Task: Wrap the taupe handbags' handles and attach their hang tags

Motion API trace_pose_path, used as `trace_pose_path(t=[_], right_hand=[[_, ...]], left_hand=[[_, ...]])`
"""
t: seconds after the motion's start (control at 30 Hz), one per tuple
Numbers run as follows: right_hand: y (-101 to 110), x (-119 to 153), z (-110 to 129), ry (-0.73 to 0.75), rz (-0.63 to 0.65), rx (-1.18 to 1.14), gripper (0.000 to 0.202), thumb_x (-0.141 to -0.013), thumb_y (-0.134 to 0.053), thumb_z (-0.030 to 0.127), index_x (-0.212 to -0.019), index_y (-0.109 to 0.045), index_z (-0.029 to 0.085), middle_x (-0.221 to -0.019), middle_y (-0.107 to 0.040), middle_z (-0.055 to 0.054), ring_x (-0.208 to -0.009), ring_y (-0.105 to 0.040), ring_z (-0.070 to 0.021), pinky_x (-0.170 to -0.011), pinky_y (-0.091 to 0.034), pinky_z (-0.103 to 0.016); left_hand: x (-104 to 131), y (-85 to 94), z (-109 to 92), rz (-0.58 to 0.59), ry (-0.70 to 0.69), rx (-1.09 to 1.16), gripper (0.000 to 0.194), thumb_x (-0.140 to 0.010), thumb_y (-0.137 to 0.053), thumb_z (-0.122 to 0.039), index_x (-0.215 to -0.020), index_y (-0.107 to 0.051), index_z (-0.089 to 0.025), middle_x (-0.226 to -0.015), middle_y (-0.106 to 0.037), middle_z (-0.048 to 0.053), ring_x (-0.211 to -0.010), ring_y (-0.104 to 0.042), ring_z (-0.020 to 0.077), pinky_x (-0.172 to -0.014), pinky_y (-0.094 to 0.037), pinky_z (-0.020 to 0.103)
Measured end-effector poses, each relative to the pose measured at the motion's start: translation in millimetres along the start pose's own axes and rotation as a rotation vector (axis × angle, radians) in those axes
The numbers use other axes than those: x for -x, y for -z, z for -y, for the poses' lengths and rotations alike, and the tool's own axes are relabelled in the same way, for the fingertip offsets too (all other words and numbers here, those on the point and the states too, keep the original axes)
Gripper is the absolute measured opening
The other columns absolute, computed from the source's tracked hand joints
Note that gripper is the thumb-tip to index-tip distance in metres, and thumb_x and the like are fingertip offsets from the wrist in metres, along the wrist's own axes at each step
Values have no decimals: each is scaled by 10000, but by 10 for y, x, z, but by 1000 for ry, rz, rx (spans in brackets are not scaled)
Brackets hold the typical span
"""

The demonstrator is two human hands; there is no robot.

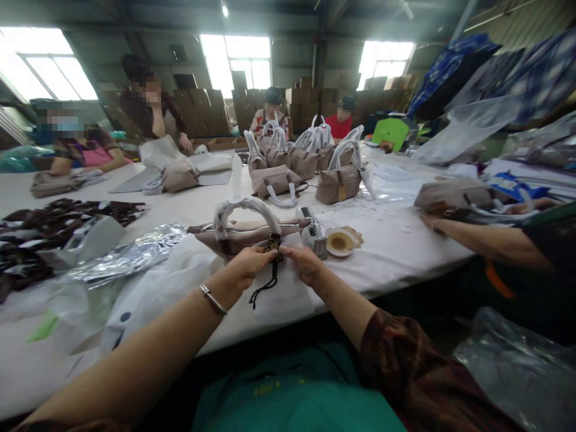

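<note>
A taupe handbag (243,235) with a zipped top and handles wrapped in clear plastic lies on the white-covered table before me. At its near side, my left hand (250,267) and my right hand (304,264) meet with fingertips pinched on a dark charm with a cord tassel (273,264). The black cord ends dangle below my fingers over a white sheet (283,300). How the charm joins the bag is hidden by my fingers. Just right of the bag stand a grey-white tape dispenser (314,234) and a small dish with brown residue (341,242).
Finished-looking taupe bags (290,159) with wrapped handles cluster across the table. Dark brown straps (67,225) and crinkled clear plastic (135,255) lie left. At right, a co-worker's arm (486,240) reaches to another bag (454,198). Several people sit or stand opposite.
</note>
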State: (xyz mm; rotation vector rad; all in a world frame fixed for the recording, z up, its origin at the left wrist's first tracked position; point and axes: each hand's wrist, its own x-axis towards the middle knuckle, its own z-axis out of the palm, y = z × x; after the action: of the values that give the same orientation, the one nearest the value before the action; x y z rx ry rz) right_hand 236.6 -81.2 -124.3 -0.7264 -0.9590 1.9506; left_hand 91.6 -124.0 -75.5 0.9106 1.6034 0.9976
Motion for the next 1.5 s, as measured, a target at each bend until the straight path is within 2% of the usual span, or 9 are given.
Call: trace_pose_path(t=[0.23, 0.37, 0.6, 0.83, 0.93, 1.1, 1.27, 1.4, 1.5], right_hand=[[-282, -133, -99, 20, -260, -88, 256, -515, -824, 187, -736, -714, 119, -682, -726, -34, -621, -662, -215, -651, -550, -339], [-275, -173, -100, -52, -265, -156, 188, -605, -764, 141, -782, -700, 131, -696, -732, -25, -641, -680, -214, -677, -582, -354], [-264, -206, -113, -28, -266, -212, 226, -627, -754, 102, -842, -695, 143, -713, -741, -23, -716, -709, -236, -755, -602, -381], [-254, -206, -205, 45, -264, -198, 269, -596, -805, 148, -845, -704, 156, -774, -756, -26, -789, -715, -245, -819, -595, -398], [-253, -203, -212, 66, -262, -193, 289, -596, -811, 156, -866, -708, 161, -799, -760, -24, -824, -716, -245, -836, -589, -392], [-256, -142, -174, 21, -287, -220, 274, -585, -803, 126, -843, -712, 152, -774, -758, -23, -766, -711, -235, -797, -597, -378], [-273, -107, -159, -61, -236, -254, 216, -631, -777, 136, -834, -707, 154, -759, -755, -30, -786, -715, -248, -780, -599, -388], [-290, -89, -169, -97, -205, -231, 210, -647, -780, 175, -839, -697, 161, -772, -755, -36, -836, -717, -260, -786, -597, -397], [-265, -50, -153, -41, -221, -153, 293, -604, -829, 224, -859, -701, 161, -783, -755, -38, -817, -715, -269, -772, -595, -410]], left_hand=[[-4, -35, 269, -101, -178, -53, 278, -707, -746, -385, -793, -760, -121, -747, -718, 76, -690, -616, 193, -599, -456, 262], [179, 119, 536, -42, -287, -9, 403, -718, -731, -373, -1047, -739, -141, -991, -740, 93, -889, -657, 228, -770, -511, 294], [428, 423, 1162, 52, -353, -177, 441, -802, -640, -436, -1145, -685, -163, -1021, -712, 100, -934, -653, 250, -859, -529, 383], [812, 290, 1011, -340, -749, -678, 191, -863, -601, -332, -878, -763, -230, -1351, -521, 144, -1290, -465, 341, -1090, -380, 549], [940, 191, 997, -336, -837, -798, 156, -862, -618, -284, -859, -767, -238, -1474, -418, 124, -1388, -346, 365, -1136, -305, 581], [858, 331, 1153, -184, -710, -575, 304, -901, -556, -385, -727, -737, -213, -1369, -539, 131, -1261, -509, 324, -1067, -417, 485], [539, 504, 1035, -263, -275, 14, 452, -751, -685, -583, -929, -690, -168, -964, -699, 106, -881, -654, 257, -771, -537, 360], [348, 360, 813, 80, -82, 431, 648, -643, -794, -554, -1114, -640, -136, -954, -714, 99, -818, -661, 246, -741, -541, 361], [319, 230, 748, 6, -131, 360, 559, -617, -830, -481, -1026, -666, -137, -894, -717, 82, -762, -647, 221, -691, -523, 319]])
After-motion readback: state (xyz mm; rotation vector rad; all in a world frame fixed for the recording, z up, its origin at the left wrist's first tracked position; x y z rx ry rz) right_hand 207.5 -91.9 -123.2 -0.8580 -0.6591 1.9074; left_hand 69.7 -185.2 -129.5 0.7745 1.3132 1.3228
